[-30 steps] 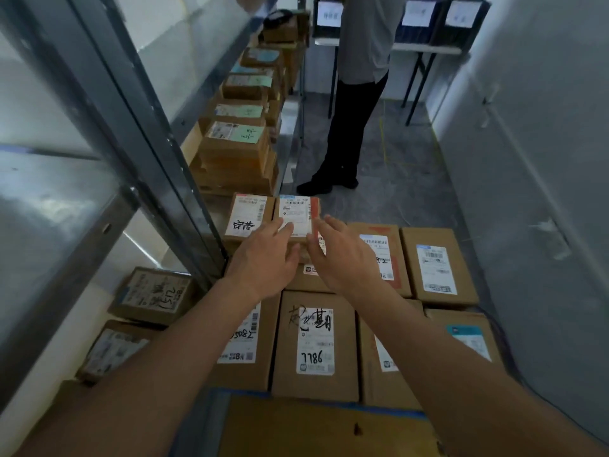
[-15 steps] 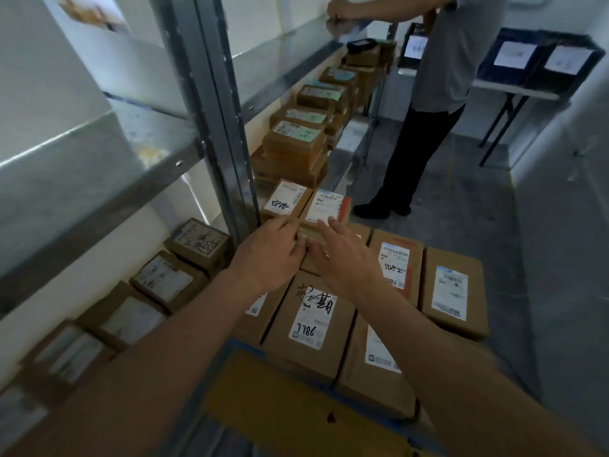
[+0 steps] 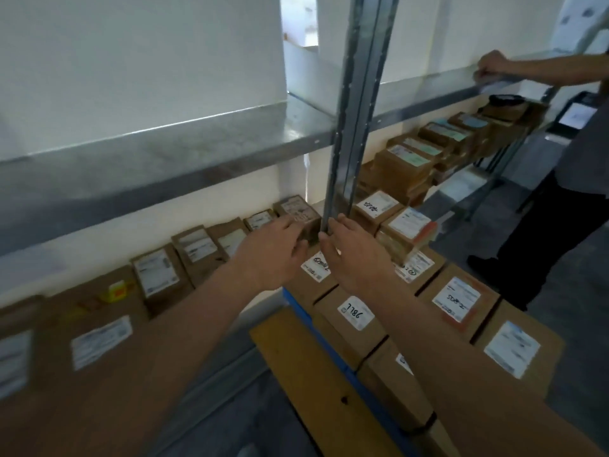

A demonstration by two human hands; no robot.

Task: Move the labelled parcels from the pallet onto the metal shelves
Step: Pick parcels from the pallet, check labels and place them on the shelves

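Hands: left hand [image 3: 273, 250] and right hand [image 3: 354, 250] sit close together by the foot of the steel upright [image 3: 354, 103], over the far corner of the pallet [image 3: 298, 354]. Fingers look mostly straight – I can't make out a box between them, so whether they're holding anything, can't tell.

What changed: a second ago both hands were on the small parcels [image 3: 392, 222] stacked at the pallet's far edge. Now the view has swung left and the hands have slid off them toward the shelf side, near the end parcel [image 3: 298, 211] of the row.

Parcels: those two small ones are still stacked at the far edge, labels up. The rest still cover the pallet, including the box marked 7786 [image 3: 354, 313].

Shelves: the low shelf already has a row of parcels [image 3: 158, 272] along the wall; the metal shelf [image 3: 164, 156] above looks bare.

Task read: my guess – nothing got lifted this go, so plenty left.

Also: another person [image 3: 560, 179] stands at the far end, hand on the upper shelf.
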